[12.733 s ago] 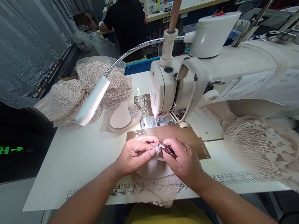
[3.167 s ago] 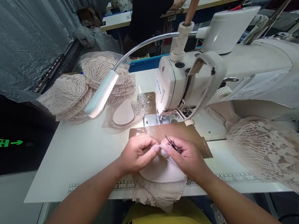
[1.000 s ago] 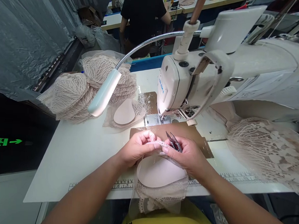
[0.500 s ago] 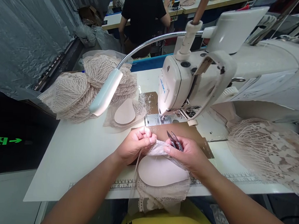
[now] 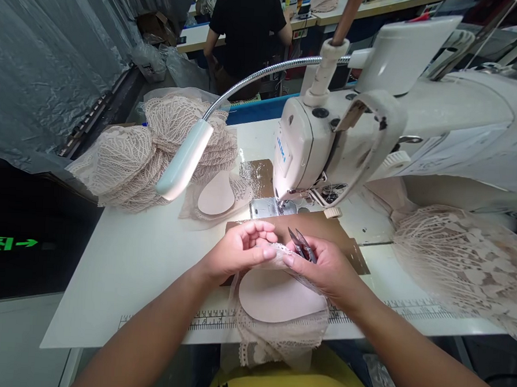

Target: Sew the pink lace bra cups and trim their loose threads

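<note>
Between my hands, in front of the sewing machine, is a beige lace piece (image 5: 283, 330) with a smooth pale pad (image 5: 279, 298) lying on it. Its lower lace edge hangs over the table's front edge. My left hand (image 5: 249, 248) pinches the upper lace edge between thumb and curled fingers. My right hand (image 5: 319, 263) grips the same edge with its thumb and also holds dark thread snips (image 5: 301, 245) in its fingers, blades pointing up and left. Part of the lace is hidden under both hands.
The white sewing machine (image 5: 302, 146) stands just beyond my hands. A lamp (image 5: 184, 161) hangs over a stack of lace pieces (image 5: 179, 126) at the left. More lace (image 5: 459, 250) lies at the right. A person in black (image 5: 247, 31) sits beyond the table.
My left hand has shifted slightly right along the lace edge, its fingers now reaching further over it. My right hand and the snips have barely moved.
</note>
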The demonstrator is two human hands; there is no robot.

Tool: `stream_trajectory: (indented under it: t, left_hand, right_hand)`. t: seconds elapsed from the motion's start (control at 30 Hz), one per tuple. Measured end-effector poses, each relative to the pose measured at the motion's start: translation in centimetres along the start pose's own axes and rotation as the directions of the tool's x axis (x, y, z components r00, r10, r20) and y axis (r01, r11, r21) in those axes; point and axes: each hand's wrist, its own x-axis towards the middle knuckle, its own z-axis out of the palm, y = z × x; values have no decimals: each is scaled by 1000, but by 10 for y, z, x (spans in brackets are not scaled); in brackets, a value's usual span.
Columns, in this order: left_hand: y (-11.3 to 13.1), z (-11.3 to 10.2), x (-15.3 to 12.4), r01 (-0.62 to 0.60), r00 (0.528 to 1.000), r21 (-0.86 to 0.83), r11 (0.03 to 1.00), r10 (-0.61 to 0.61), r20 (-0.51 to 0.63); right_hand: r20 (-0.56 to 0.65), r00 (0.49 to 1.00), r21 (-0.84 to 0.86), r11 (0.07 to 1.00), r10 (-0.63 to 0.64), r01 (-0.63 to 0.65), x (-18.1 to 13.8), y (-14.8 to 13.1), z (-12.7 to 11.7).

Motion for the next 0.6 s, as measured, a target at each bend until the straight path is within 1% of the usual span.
stream_trajectory:
  t: [0.07, 0.1, 0.2, 0.3, 0.47, 0.6]
  left_hand:
    - [-2, 2, -1, 18, 998, 57, 998, -22, 60]
    - [-4, 2, -2, 22, 997, 75, 997, -27, 70]
    - [-7, 2, -1, 5, 999, 82, 997, -9, 53]
    - [-7, 2, -1, -6, 999, 39, 999, 5, 42]
    - [-5, 3, 0, -17, 996, -87, 996, 24, 88]
    - [-4, 3, 0, 13, 999, -124, 992, -8, 43]
  right_hand:
    - [10, 1000, -18, 1000, -21, 21, 0, 0, 0]
    - [12, 1000, -30, 999, -27, 28, 0, -1, 0]
    - [5, 1000, -59, 998, -27, 27, 0, -2, 1]
    - [-4, 1000, -61, 998, -29, 29, 0, -2, 2]
    - [-11, 1000, -72, 997, -15, 15, -1, -4, 2]
    - [-22, 1000, -83, 996, -13, 11, -1, -6, 2]
